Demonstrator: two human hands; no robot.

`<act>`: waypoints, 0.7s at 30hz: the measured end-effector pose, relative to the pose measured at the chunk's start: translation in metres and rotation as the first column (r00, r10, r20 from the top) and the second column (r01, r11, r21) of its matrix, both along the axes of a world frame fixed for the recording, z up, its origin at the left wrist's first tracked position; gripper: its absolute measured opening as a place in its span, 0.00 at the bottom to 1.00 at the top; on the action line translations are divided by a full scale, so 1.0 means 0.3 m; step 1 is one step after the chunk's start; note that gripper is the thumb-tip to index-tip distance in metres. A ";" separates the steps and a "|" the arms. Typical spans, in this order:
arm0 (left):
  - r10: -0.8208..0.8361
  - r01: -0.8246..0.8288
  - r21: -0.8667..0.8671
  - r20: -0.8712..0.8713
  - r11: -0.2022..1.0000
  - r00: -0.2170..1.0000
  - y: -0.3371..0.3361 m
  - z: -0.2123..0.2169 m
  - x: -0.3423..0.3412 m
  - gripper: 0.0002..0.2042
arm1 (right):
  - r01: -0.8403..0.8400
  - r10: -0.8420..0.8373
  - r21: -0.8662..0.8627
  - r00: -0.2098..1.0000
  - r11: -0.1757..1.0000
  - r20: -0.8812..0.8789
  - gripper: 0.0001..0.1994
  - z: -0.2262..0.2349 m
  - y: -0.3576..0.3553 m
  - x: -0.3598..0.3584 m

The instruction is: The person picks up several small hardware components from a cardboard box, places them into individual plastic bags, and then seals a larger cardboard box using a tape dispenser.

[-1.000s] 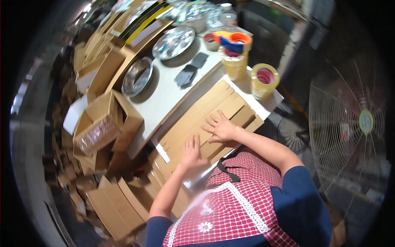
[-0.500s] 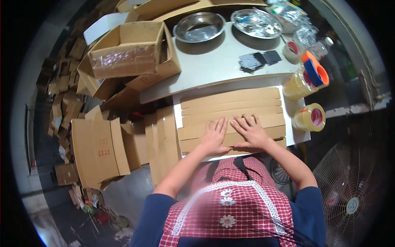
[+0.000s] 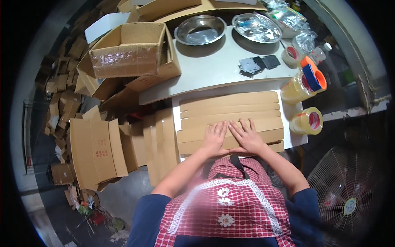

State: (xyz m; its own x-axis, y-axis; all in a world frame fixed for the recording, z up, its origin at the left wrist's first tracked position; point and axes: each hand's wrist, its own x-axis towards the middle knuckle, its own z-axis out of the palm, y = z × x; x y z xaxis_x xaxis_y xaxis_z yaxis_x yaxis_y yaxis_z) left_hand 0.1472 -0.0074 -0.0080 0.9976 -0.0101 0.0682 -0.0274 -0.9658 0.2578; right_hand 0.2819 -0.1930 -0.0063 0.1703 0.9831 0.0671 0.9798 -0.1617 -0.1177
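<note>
A flat piece of brown cardboard (image 3: pixel 230 111), slit into long flaps, lies on a white board in front of me. Both palms rest on its near part, side by side. My left hand (image 3: pixel 214 138) has its fingers stretched forward, nearly together. My right hand (image 3: pixel 247 138) is flat too, with its fingers spread and pointing away. The thumbs come close to each other at the near edge. Neither hand grips anything. Just right of the cardboard stand clear tape rolls (image 3: pixel 306 121), and behind them an orange and blue tape dispenser (image 3: pixel 314 76).
Two metal bowls (image 3: pixel 200 31) sit at the back of the white table (image 3: pixel 197 70), near some thin dark and grey plates (image 3: pixel 253 65). Open cardboard boxes (image 3: pixel 125 57) crowd the left, with folded cartons (image 3: pixel 92 148) below. A fan (image 3: pixel 349 206) stands at right.
Both hands remain flat on the cardboard, with the right hand's fingers slightly shifted. The whole view has moved a little, so the table things appear slightly lower.
</note>
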 end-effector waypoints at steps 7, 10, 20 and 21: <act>-0.047 0.042 -0.045 -0.110 0.998 0.993 0.001 0.020 0.013 0.57 | 0.015 -0.015 0.003 1.000 1.000 -0.023 0.52 -0.010 -0.015 -0.002; -0.175 0.169 -0.066 -0.094 0.983 0.980 0.065 -0.004 -0.028 0.53 | 0.026 -0.026 -0.030 0.999 0.999 -0.019 0.52 0.008 -0.009 -0.006; -0.195 0.199 0.075 -0.047 0.977 0.980 0.078 -0.023 -0.087 0.43 | 0.058 -0.062 -0.048 0.994 0.997 -0.092 0.55 0.036 0.007 -0.009; -0.189 0.193 0.076 -0.047 0.978 0.981 0.074 -0.016 -0.086 0.43 | 0.052 -0.056 -0.048 0.994 0.998 -0.092 0.55 0.037 0.010 -0.011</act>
